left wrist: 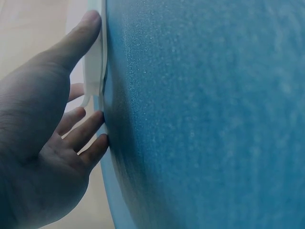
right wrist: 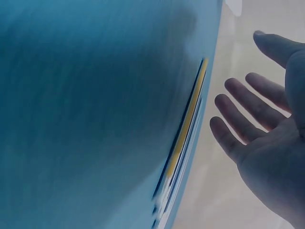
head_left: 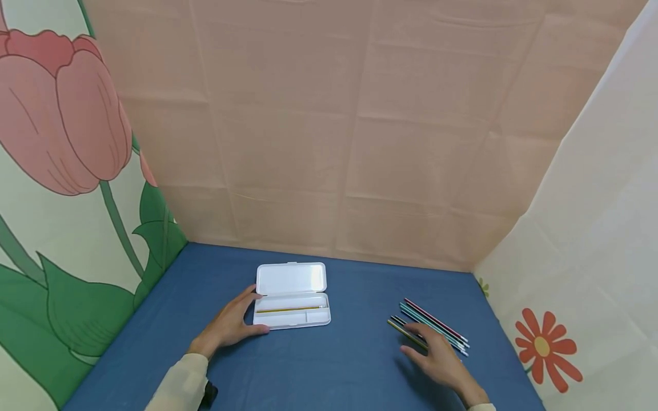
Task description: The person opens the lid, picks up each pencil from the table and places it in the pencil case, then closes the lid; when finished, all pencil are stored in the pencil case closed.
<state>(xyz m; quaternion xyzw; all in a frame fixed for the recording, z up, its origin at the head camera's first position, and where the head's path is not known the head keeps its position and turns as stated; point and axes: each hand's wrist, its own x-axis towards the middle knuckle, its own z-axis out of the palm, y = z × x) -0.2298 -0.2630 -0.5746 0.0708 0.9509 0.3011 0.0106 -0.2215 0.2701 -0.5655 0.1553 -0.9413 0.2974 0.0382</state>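
Note:
A white plastic pencil case [head_left: 292, 321] lies with its lid [head_left: 288, 278] folded back. One gold-coloured pencil [head_left: 288, 310] lies lengthwise inside it. My left hand [head_left: 233, 322] holds the case at its left end, thumb at the front corner and forefinger near the hinge; in the left wrist view the thumb rests against the case's side [left wrist: 94, 71]. Several metallic pencils [head_left: 437, 321] lie at a slant on the right. Over their near side hovers my right hand [head_left: 437, 354], fingers spread and nothing held. A yellow pencil [right wrist: 187, 129] is nearest in the right wrist view.
A blue cloth [head_left: 339, 365] covers the table. Behind it hangs a tan cloth backdrop [head_left: 360, 142]. Flower-printed panels stand at both sides, with a big tulip [head_left: 67, 114] on the left and a red flower [head_left: 547, 349] on the right.

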